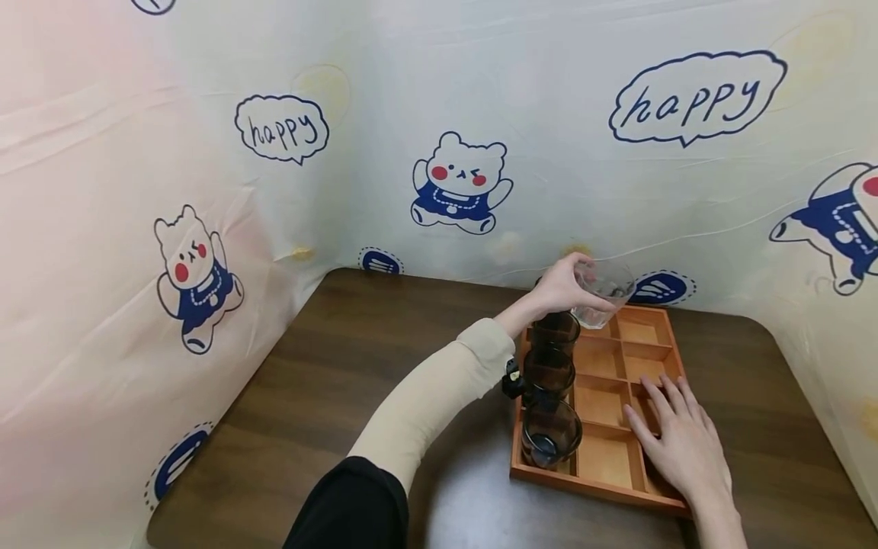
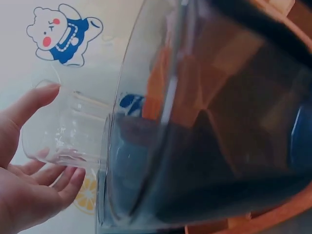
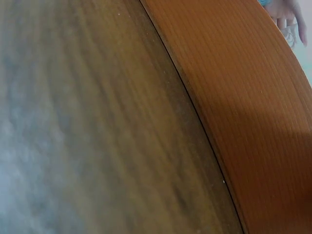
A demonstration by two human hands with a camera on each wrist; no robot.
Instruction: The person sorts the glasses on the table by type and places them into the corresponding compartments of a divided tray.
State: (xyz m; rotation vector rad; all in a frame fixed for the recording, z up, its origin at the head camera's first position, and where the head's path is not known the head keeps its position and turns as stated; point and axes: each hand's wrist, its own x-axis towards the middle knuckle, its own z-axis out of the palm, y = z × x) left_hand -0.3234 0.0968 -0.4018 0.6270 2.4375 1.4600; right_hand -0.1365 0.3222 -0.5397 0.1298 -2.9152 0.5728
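My left hand (image 1: 561,290) grips a clear drinking glass (image 1: 607,284) between thumb and fingers, tilted above the far end of a wooden compartment tray (image 1: 604,494). The left wrist view shows the thumb and fingers on opposite sides of this clear glass (image 2: 63,129). Dark tinted glasses stand in a row along the tray's left column: a near one (image 1: 551,436), a middle one (image 1: 548,374) and a farther one (image 1: 557,329), partly hidden by my left wrist. My right hand (image 1: 688,446) rests on the tray's right side, fingers spread over its compartments.
The tray stands on a dark wooden table (image 1: 329,381). Its middle and right columns show bare compartments. A printed cloth (image 1: 549,91) hangs behind and beside the table. One tinted glass (image 2: 219,112) fills much of the left wrist view.
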